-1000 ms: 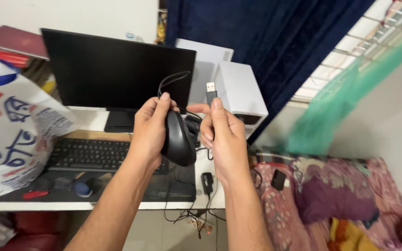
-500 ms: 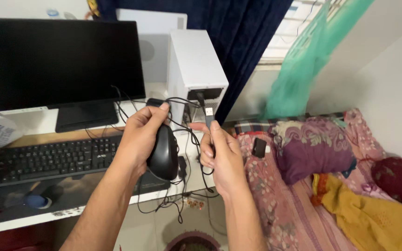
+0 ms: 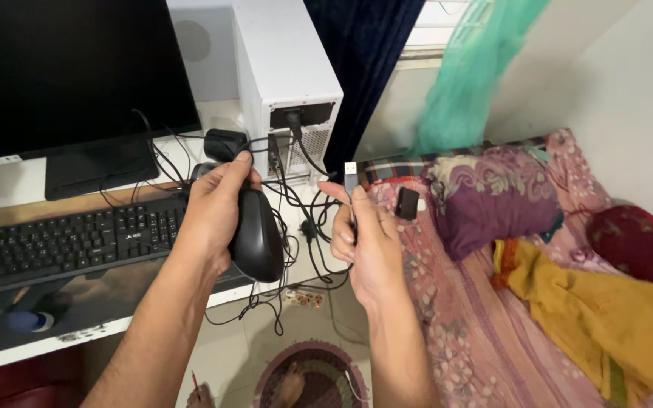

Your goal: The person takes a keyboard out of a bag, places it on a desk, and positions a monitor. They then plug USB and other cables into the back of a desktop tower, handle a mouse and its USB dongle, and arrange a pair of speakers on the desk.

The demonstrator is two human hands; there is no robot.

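Cluttered white surface (image 3: 153, 321) with a keyboard (image 3: 62, 242) and white PC tower (image 3: 285, 75), and above it the left hand (image 3: 217, 215) wraps its fingers around a black mouse (image 3: 257, 238) while the right hand (image 3: 364, 242) pinches its USB plug (image 3: 350, 175) upright near the bed (image 3: 493, 317).

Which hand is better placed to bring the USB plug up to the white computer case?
Right, probably. The right hand already pinches the USB plug upright at its fingertips, on the side below the white computer case. The left hand is wrapped around the black mouse, so it is occupied.
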